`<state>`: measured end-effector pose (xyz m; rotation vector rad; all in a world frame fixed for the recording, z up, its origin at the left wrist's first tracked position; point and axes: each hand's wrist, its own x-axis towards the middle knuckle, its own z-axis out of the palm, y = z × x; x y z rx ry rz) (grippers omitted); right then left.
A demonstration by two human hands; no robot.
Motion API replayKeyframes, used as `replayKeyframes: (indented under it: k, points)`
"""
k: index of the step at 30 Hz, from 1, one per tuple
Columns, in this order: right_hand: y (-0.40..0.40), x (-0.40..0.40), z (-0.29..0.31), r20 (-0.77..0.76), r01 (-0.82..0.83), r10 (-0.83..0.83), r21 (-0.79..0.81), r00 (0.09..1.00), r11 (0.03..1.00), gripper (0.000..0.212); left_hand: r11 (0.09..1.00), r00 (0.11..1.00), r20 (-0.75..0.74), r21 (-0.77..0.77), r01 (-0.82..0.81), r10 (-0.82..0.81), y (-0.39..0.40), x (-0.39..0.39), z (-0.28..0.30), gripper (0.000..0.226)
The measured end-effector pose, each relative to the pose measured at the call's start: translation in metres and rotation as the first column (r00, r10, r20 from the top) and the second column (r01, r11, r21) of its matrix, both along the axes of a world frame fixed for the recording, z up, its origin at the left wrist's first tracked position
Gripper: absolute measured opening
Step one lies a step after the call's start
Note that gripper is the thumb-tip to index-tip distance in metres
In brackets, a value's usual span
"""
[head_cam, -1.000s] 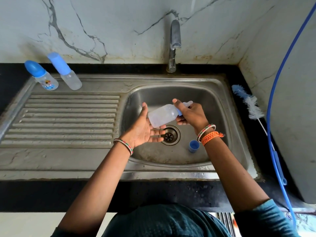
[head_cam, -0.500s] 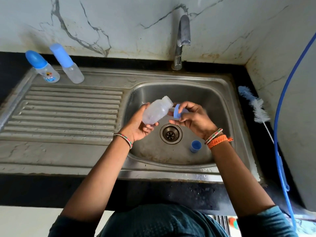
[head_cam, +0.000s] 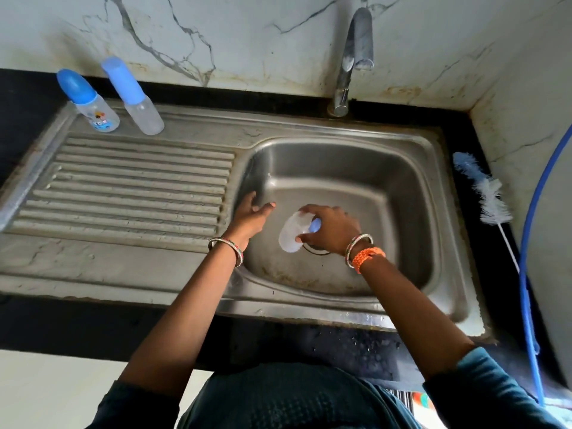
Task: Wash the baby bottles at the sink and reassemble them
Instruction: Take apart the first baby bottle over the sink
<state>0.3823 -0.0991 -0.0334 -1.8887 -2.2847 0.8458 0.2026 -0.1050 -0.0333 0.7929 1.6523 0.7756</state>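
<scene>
My right hand (head_cam: 332,229) grips a clear baby bottle (head_cam: 290,235) low in the steel sink basin (head_cam: 340,147), right over the drain. Its fingers wrap the neck end, where a blue ring (head_cam: 315,226) shows between them. The bottle's base points toward the lower left and looks blurred. My left hand (head_cam: 250,216) holds nothing and hovers with spread fingers by the basin's left wall, apart from the bottle. The small blue cap seen earlier on the basin floor is out of sight behind my right wrist.
Two capped bottles, one printed (head_cam: 89,103) and one plain (head_cam: 134,99), stand at the back left of the ribbed drainboard (head_cam: 123,187). The tap (head_cam: 353,57) runs no water. A bottle brush (head_cam: 486,193) lies on the right counter beside a blue hose (head_cam: 526,274).
My left hand let go of the bottle and moved left. My right hand took the bottle with the blue ring at its neck and lowered it toward the drain.
</scene>
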Motion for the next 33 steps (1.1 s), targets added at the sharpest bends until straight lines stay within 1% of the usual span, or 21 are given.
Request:
replayKeyframes:
  k: [1,3,6,8,11,13,15,16,18,22,23,25,26,27,28,29,30,31,32,33]
  points:
    - [-0.003,-0.007,-0.011,0.053,-0.055,0.056,-0.027,0.997,0.998,0.06,0.999,1.0,0.022,0.028,-0.019,0.018,0.001,-0.002,-0.001,0.054]
    - [-0.009,-0.019,-0.034,0.148,-0.183,0.191,-0.069,0.97,0.981,0.059,0.999,0.998,0.062,0.037,-0.001,-0.001,0.001,-0.004,-0.002,0.041]
    - [-0.013,-0.026,-0.056,0.251,-0.297,0.311,-0.096,0.917,0.95,0.058,0.998,0.997,0.061,0.044,0.04,-0.043,-0.004,-0.007,-0.005,0.031]
    - [-0.015,-0.025,-0.065,0.256,-0.337,0.355,-0.113,0.899,0.935,0.058,0.998,0.997,0.067,0.036,0.045,-0.048,-0.009,-0.008,-0.009,0.029]
    - [-0.013,-0.018,-0.069,0.23,-0.36,0.379,-0.121,0.896,0.925,0.06,0.998,0.995,0.072,0.006,0.067,-0.067,-0.013,-0.009,-0.014,0.028]
    - [-0.011,-0.013,-0.068,0.201,-0.359,0.387,-0.16,0.9,0.919,0.068,0.996,0.994,0.067,-0.009,0.084,-0.083,-0.015,-0.008,-0.016,0.026]
    - [-0.01,-0.009,-0.064,0.106,-0.3,0.33,-0.229,0.938,0.926,0.077,0.994,0.992,0.068,-0.017,0.107,-0.106,-0.015,-0.004,-0.02,0.024]
    - [-0.009,-0.008,-0.063,0.041,-0.25,0.269,-0.251,0.962,0.935,0.076,0.992,0.99,0.067,-0.022,0.123,-0.121,-0.015,-0.002,-0.021,0.024]
    - [-0.005,-0.005,-0.061,-0.054,-0.157,0.148,-0.266,0.987,0.951,0.064,0.982,0.982,0.054,-0.044,0.184,-0.182,-0.015,0.002,-0.021,0.02]
    - [-0.001,-0.001,-0.054,-0.133,-0.066,0.02,-0.351,0.991,0.934,0.042,0.931,0.936,-0.038,-0.117,0.344,-0.351,-0.014,0.011,-0.023,0.016]
    - [-0.003,-0.001,-0.051,-0.155,-0.034,-0.025,-0.365,0.988,0.93,0.037,0.926,0.927,-0.068,-0.122,0.358,-0.368,-0.015,0.014,-0.023,0.016]
    - [-0.004,-0.001,-0.043,-0.201,0.079,-0.153,-0.332,0.968,0.94,0.024,0.937,0.933,-0.1,-0.077,0.34,-0.347,-0.015,0.018,-0.023,0.016]
    - [-0.004,-0.002,-0.035,-0.285,0.172,-0.273,-0.333,0.919,0.927,0.02,0.948,0.945,-0.079,-0.028,0.316,-0.317,-0.016,0.019,-0.02,0.015]
    - [-0.003,-0.004,-0.023,-0.42,0.266,-0.436,-0.404,0.796,0.875,0.017,0.953,0.953,-0.032,0.031,0.301,-0.3,-0.016,0.021,-0.015,0.013]
    - [-0.001,-0.006,-0.007,-0.546,0.301,-0.602,-0.543,0.582,0.784,0.016,0.949,0.952,0.034,0.093,0.3,-0.304,-0.016,0.024,-0.007,0.011]
    - [0.001,-0.007,0.01,-0.609,0.244,-0.713,-0.675,0.349,0.696,0.016,0.94,0.942,0.095,0.153,0.307,-0.323,-0.015,0.027,0.003,0.009]
    - [0.004,-0.006,0.026,-0.629,0.162,-0.759,-0.742,0.168,0.651,0.017,0.929,0.933,0.129,0.209,0.306,-0.336,-0.014,0.031,0.014,0.007]
    - [0.006,-0.003,0.042,-0.645,0.106,-0.759,-0.752,0.088,0.651,0.02,0.923,0.935,0.144,0.263,0.281,-0.325,-0.011,0.034,0.026,0.008]
    - [0.007,0.0,0.058,-0.679,0.072,-0.73,-0.727,0.073,0.683,0.025,0.923,0.943,0.163,0.308,0.231,-0.29,-0.008,0.037,0.038,0.009]
    - [0.006,0.004,0.073,-0.729,0.043,-0.678,-0.678,0.092,0.734,0.031,0.927,0.946,0.206,0.335,0.171,-0.249,-0.005,0.038,0.05,0.01]
